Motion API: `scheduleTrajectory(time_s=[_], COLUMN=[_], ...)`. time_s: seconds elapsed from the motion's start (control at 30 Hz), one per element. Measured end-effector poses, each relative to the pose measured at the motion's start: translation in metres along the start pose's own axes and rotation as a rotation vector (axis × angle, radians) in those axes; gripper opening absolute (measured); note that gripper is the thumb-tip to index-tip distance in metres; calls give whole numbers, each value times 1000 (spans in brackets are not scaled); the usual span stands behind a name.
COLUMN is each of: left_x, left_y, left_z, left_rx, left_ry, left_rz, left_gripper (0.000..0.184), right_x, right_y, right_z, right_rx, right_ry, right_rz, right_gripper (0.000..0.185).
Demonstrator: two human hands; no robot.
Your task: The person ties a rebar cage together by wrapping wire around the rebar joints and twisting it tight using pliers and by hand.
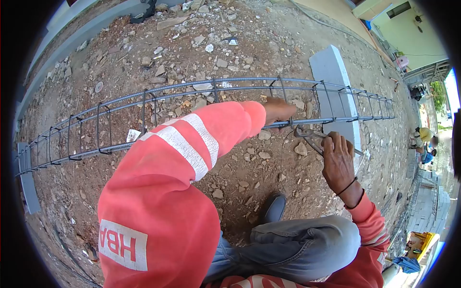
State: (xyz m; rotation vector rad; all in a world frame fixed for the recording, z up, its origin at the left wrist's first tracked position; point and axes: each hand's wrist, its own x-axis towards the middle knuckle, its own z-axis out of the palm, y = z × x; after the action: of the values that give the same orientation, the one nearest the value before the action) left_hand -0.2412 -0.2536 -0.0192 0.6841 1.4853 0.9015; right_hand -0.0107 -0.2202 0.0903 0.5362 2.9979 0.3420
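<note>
A long rebar cage (216, 85) of parallel steel bars and square stirrups crosses the view from left to right. My left hand (280, 110) reaches over to its near side, against the lower bar beside a stirrup; its fingers are mostly hidden. In my right hand (337, 161) are metal pincers (311, 138), gripped by the handles. The pincers' jaws lie just below the near bar, close to my left hand. A thin wire (283, 144) hangs down near the jaws.
A grey block (331, 67) lies under the right part of the cage, another block (30, 192) under the left end. Stones and rubble cover the dirt ground (240, 192). My shoe (274, 208) is below the cage. Distant people (425, 135) are at the right.
</note>
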Motion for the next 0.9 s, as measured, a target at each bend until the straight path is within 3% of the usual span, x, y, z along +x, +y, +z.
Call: scheduleTrajectory(time_s=[0.3,0.5,0.57,0.8,0.9], left_x=[-3,4,2,-7,-3], left_y=[3,-7,-4,4,2], left_z=[-1,1,1,5,6], left_rx=[26,-11,6,-38,5], left_ry=[-3,-27,-4,31,59], left_rz=[-13,50,19,-51,-56], left_gripper=[33,37,37,34,33], right_x=[6,-12,-20,-20,-19], right_y=[0,-3,-16,-16,-10], right_z=[3,30,42,71,62], right_rx=[-164,215,316,254,195], right_ry=[-53,-94,-103,128,83], right_rz=[-16,-45,72,104,96], right_gripper=[17,23,25,24,25])
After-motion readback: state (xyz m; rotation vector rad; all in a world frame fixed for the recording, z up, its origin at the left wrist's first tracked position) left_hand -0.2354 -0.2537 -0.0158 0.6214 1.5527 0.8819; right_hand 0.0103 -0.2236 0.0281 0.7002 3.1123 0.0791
